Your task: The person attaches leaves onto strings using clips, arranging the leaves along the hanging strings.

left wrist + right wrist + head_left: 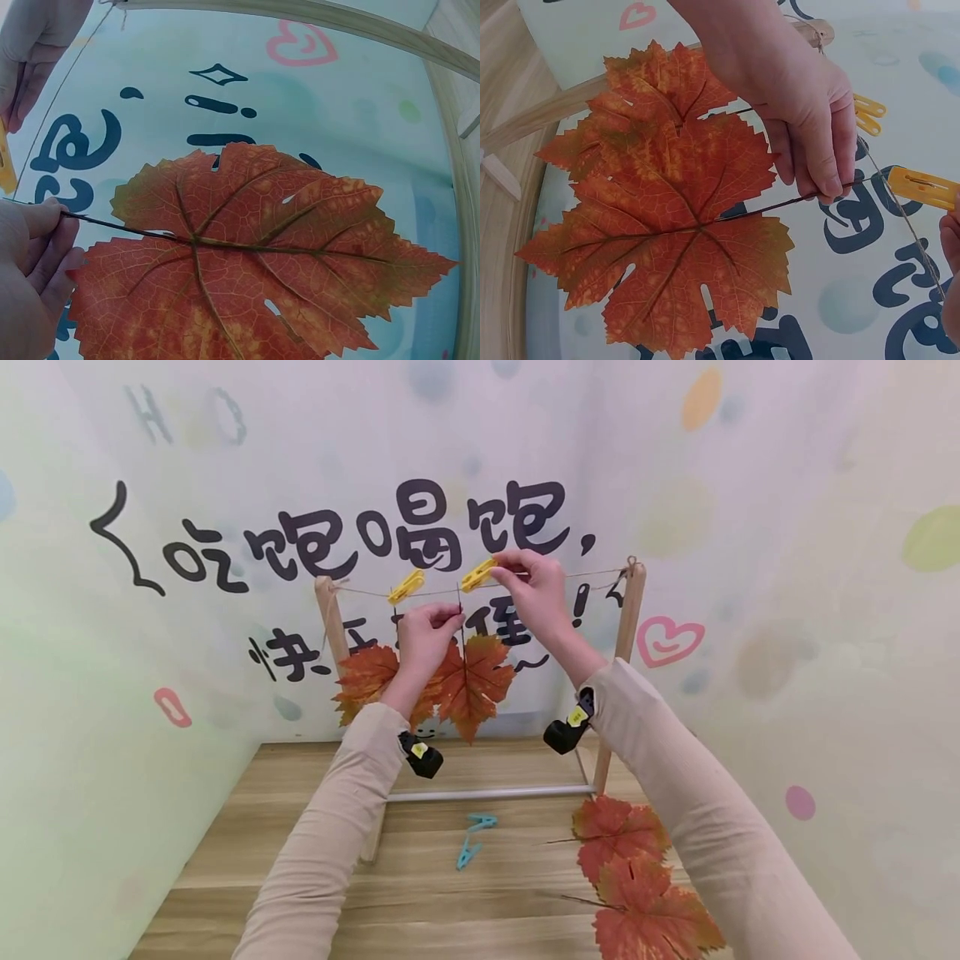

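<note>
A thin string runs between two wooden posts. My left hand pinches the dark stem of an orange-red maple leaf, which hangs below the fingers with the stem's tip up at the string. Thumb and fingers of my right hand pinch the handle end of a yellow clothespin, its nose at the string beside the stem tip. To the left, a second yellow clothespin sits on the string above another maple leaf, partly hidden by my left hand and forearm.
The posts, right and left, are joined low down by a white rod. On the wooden table lie two blue clothespins and, at the right, two more leaves. A wall with writing stands behind.
</note>
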A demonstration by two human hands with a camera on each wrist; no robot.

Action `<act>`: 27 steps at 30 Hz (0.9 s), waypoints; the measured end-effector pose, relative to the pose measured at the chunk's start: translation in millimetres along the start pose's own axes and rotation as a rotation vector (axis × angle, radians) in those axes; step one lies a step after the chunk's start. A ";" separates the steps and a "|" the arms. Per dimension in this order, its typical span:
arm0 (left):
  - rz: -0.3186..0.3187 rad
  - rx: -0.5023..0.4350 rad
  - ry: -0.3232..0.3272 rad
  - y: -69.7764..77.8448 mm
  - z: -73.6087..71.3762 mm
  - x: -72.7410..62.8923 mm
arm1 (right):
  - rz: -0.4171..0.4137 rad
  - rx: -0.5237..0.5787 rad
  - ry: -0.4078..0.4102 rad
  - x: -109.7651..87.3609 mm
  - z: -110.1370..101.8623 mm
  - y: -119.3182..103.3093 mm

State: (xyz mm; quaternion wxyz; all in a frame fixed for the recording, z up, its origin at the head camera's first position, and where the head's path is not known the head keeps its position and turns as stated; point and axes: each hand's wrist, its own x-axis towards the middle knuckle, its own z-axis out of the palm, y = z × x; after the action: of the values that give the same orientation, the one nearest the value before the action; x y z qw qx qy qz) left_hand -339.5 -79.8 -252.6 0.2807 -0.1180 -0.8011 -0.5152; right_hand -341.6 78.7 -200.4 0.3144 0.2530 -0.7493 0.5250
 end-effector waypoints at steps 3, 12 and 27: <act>0.001 -0.010 -0.002 -1.8 0.2 0.6 | 0.008 -0.010 -0.005 1.3 2.1 -0.5; 0.013 0.001 0.005 -1.0 -0.6 0.1 | 0.045 -0.016 -0.013 2.5 8.9 -1.6; 0.034 0.032 -0.005 -1.1 -1.9 0.5 | 0.079 -0.058 -0.027 0.3 14.2 -3.2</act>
State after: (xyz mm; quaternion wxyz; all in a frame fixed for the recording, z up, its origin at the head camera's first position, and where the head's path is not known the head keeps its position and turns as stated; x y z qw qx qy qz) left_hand -339.8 -82.0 -252.5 0.2892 -0.1284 -0.8078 -0.4973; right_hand -342.4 64.3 -201.7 0.2906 0.2209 -0.7778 0.5117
